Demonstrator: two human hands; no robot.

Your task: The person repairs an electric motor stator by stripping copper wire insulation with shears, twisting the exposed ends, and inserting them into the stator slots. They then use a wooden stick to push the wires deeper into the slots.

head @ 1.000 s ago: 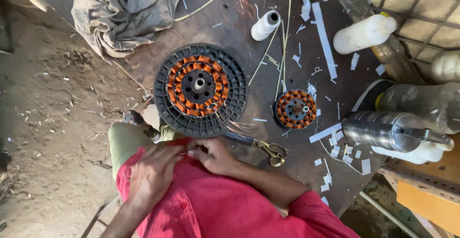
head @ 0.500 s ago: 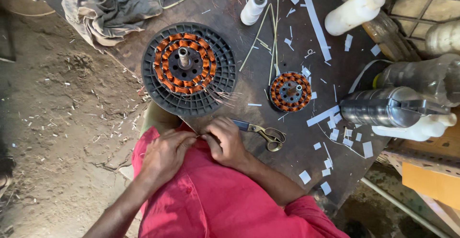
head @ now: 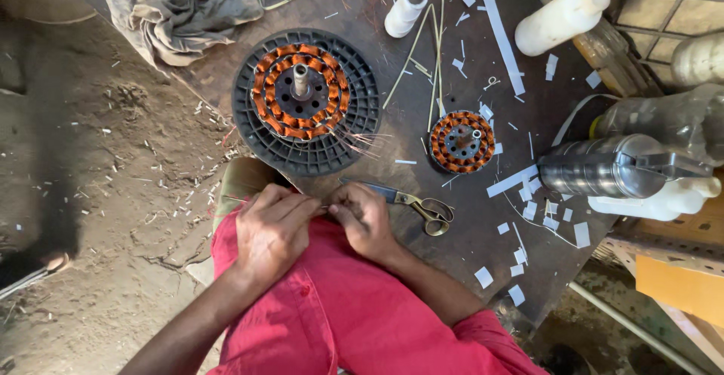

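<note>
Two hands pinch one thin wire at the near edge of the dark metal table (head: 422, 35)

The left hand (head: 273, 228) and right hand (head: 363, 220) meet fingertip to fingertip, both narrowed onto a thin strand of copper wire (head: 326, 207) above the red shirt. Two copper-wound stators lie beyond: the large one in a black ribbed round housing (head: 305, 102), the small bare one (head: 461, 141) to its right. One pair of brass-handled scissors (head: 411, 203) lies just beside the right hand. One white thread spool (head: 406, 9), one steel flask (head: 611, 167), one white plastic bottle (head: 562, 19), and one grey cloth (head: 185, 5) sit farther off
</note>
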